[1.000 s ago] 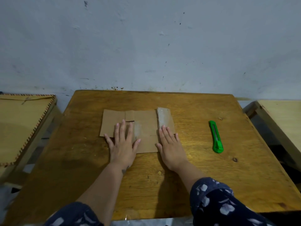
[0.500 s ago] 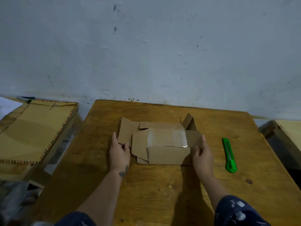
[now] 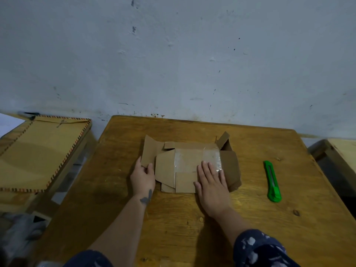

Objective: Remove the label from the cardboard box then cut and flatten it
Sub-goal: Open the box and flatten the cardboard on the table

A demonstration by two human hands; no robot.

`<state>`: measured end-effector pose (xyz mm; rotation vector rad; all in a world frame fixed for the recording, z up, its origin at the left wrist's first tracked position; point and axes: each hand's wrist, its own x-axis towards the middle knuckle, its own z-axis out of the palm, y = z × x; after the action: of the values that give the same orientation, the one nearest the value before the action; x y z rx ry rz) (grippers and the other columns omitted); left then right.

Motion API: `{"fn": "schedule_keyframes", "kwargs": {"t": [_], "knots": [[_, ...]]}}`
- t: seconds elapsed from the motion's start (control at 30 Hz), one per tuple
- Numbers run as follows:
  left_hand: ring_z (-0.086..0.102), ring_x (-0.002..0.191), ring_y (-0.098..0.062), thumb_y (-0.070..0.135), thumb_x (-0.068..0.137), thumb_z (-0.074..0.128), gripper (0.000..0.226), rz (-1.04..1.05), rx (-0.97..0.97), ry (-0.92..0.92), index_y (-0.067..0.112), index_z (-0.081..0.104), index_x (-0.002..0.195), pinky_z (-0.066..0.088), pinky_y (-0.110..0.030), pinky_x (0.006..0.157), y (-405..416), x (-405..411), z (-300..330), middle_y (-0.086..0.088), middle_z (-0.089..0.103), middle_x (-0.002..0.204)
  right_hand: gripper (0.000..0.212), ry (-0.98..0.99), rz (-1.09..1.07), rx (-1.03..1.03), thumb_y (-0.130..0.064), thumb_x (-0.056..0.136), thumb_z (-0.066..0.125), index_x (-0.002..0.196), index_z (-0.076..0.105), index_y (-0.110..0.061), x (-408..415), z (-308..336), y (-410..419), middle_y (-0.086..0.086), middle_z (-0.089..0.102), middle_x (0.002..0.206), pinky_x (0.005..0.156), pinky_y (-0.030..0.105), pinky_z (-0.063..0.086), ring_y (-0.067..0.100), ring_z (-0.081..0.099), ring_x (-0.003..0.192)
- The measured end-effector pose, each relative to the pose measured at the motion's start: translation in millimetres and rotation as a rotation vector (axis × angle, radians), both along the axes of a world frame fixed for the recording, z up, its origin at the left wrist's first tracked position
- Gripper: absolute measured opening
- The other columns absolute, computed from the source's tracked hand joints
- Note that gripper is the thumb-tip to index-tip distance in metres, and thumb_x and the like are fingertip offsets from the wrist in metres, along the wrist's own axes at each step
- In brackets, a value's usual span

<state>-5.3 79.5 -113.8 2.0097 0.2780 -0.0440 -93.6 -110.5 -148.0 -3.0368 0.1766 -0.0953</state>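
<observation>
Cardboard box (image 3: 185,166), cut open and partly flattened, lies mid wooden counter (image 3: 250,228), clear tape across its top; right hand (image 3: 212,182) presses flat on it, fingers straight; left hand (image 3: 143,177) pinches the left flap (image 3: 149,151); green utility knife (image 3: 272,182) well right of box, untouched.
</observation>
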Motion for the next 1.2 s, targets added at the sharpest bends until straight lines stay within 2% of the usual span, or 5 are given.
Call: {"fn": "schedule_keyframes", "kwargs": {"t": [0.33, 0.63, 0.83, 1.0, 1.2], "knots": [[0.058, 0.113, -0.021, 0.027, 0.102, 0.038, 0.039, -0.067, -0.137, -0.005, 0.013, 0.051, 0.135, 0.048, -0.036, 0.094, -6, -7, 4, -0.004, 0.061, 0.125, 0.068, 0.053, 0.005, 0.102, -0.049, 0.090, -0.002, 0.151, 0.009, -0.021, -8, 3, -2, -0.002, 0.012, 0.160, 0.117, 0.040, -0.007, 0.014, -0.002, 0.147], [0.052, 0.070, -0.011, 0.028, 0.101, 0.037, 0.028, -0.012, -0.197, -0.052, 0.013, 0.051, 0.081, 0.039, -0.028, 0.070, -16, -13, 3, 0.002, 0.054, 0.076, 0.069, 0.083, 0.015, 0.101, -0.050, 0.088, -0.005, 0.151, 0.002, -0.022, -8, 2, -4, -0.002, 0.005, 0.161, 0.115, 0.039, -0.013, 0.011, -0.012, 0.144], [0.046, 0.047, 0.003, 0.024, 0.100, 0.042, 0.033, -0.057, -0.128, -0.179, 0.021, 0.048, 0.068, 0.033, -0.012, 0.047, -25, -21, 10, 0.007, 0.045, 0.057, 0.070, 0.091, 0.010, 0.093, -0.051, 0.085, -0.009, 0.150, -0.003, -0.024, -8, 2, -4, -0.003, 0.001, 0.161, 0.115, 0.038, -0.015, 0.010, -0.016, 0.142], [0.061, 0.077, -0.001, 0.030, 0.098, 0.048, 0.033, -0.110, -0.092, -0.231, 0.019, 0.060, 0.127, 0.044, -0.003, 0.061, -37, -25, 12, 0.004, 0.070, 0.093, 0.069, 0.052, 0.006, 0.094, -0.054, 0.088, -0.007, 0.148, 0.002, -0.021, -8, 0, -3, 0.000, 0.010, 0.160, 0.115, 0.040, -0.012, 0.012, -0.011, 0.143], [0.056, 0.118, -0.005, 0.038, 0.093, 0.055, 0.037, -0.243, -0.009, -0.312, 0.029, 0.056, 0.129, 0.045, -0.013, 0.093, -56, -25, 4, 0.006, 0.060, 0.130, 0.069, 0.061, 0.008, 0.097, -0.050, 0.087, -0.004, 0.150, 0.003, -0.021, -8, 3, -2, -0.001, 0.009, 0.160, 0.114, 0.038, -0.015, 0.011, -0.012, 0.142]]}}
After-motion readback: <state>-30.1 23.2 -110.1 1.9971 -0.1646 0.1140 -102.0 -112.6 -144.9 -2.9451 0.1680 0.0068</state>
